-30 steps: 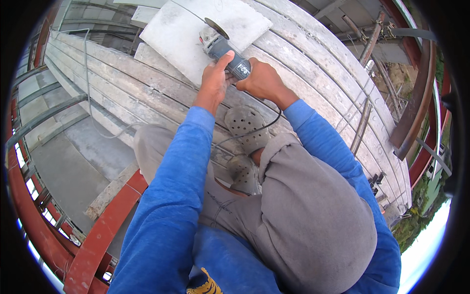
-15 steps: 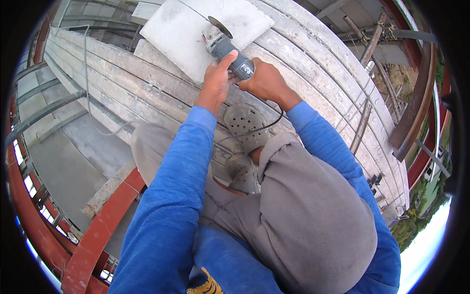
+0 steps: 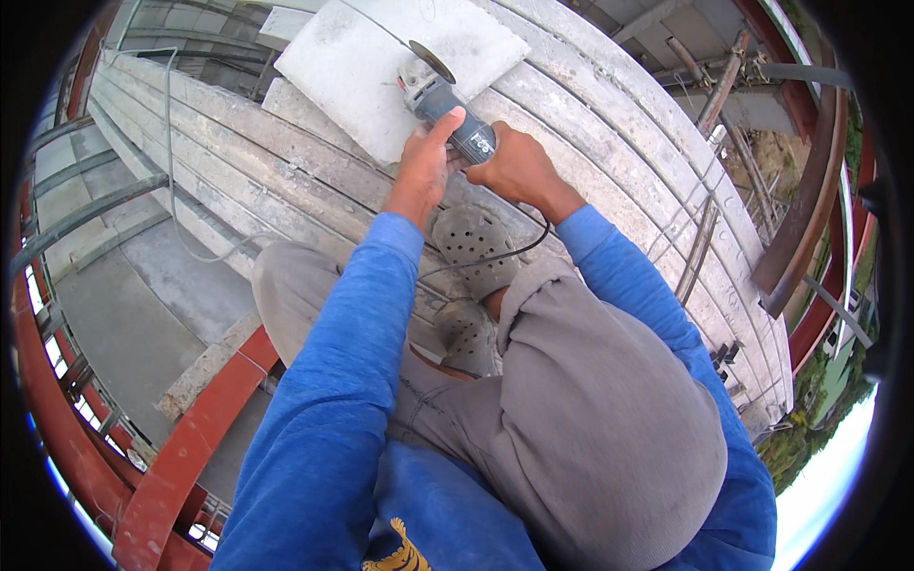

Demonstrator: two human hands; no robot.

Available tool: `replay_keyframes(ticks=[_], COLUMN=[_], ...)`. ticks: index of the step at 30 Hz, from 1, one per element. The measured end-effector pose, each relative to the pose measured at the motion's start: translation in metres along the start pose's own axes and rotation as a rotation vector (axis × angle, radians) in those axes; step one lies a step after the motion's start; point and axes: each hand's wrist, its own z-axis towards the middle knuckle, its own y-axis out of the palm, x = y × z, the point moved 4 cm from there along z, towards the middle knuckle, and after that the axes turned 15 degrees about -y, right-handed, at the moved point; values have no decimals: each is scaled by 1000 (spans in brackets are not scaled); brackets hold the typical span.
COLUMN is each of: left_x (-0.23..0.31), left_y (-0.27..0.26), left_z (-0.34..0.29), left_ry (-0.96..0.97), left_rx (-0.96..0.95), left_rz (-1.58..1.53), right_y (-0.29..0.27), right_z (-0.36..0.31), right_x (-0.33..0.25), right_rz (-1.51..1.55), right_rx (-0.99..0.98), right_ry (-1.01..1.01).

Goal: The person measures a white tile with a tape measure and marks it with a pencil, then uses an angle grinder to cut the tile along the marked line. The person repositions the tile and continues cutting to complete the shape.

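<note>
- L hand [image 3: 424, 169]: 1, fingers curled closed round mid-body of grinder, thumb laid along top; no gap seen.
- R hand [image 3: 520, 164]: 1, fingers wrapped closed round rear end of same tool; fingertips partly hidden.
- Angle grinder [image 3: 442, 103]: 1, dk grey w/ lighter head, held above near edge of white board, approx. in line w/ both forearms.
- Disc [image 3: 431, 62]: 1, fitted at far end, tilted; contact w/ board can't be told.
- White board [image 3: 352, 81]: 1, flat on planks; 1 dk line runs across it toward disc.
- Black cord [image 3: 535, 240]: 1, from tool's rear, passing over shoes.
- Perforated shoes [image 3: 473, 249]: 2, grey, below hands, on planks.
- Blue sleeves [image 3: 333, 352]: 2, one per arm.
- Planks [image 3: 609, 143]: several, side by side, exact no. unclear.
- Red beam [image 3: 205, 433]: 1 nearest, lower L.
</note>
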Motion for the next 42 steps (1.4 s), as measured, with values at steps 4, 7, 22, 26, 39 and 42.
replay_keyframes(ticks=[4, 7, 22, 26, 39, 42], left_x=[-4, -2, -11, -11, -18, -19], left_y=[2, 7, 7, 7, 10, 12], left_z=[-3, -5, -5, -4, -8, -10], left_ry=[2, 7, 5, 10, 17, 21], left_rx=[-7, 7, -14, -13, -4, -2], left_rz=[-17, -30, -47, -34, -15, -16], right_y=[1, 3, 2, 3, 3, 4], right_z=[-2, -2, -9, -8, -14, -15], right_x=[2, 6, 4, 8, 9, 11], right_rz=[3, -5, -8, -26, -8, -14], right_rx=[10, 34, 5, 17, 2, 5], right_ry=[-1, 2, 27, 25, 47, 44])
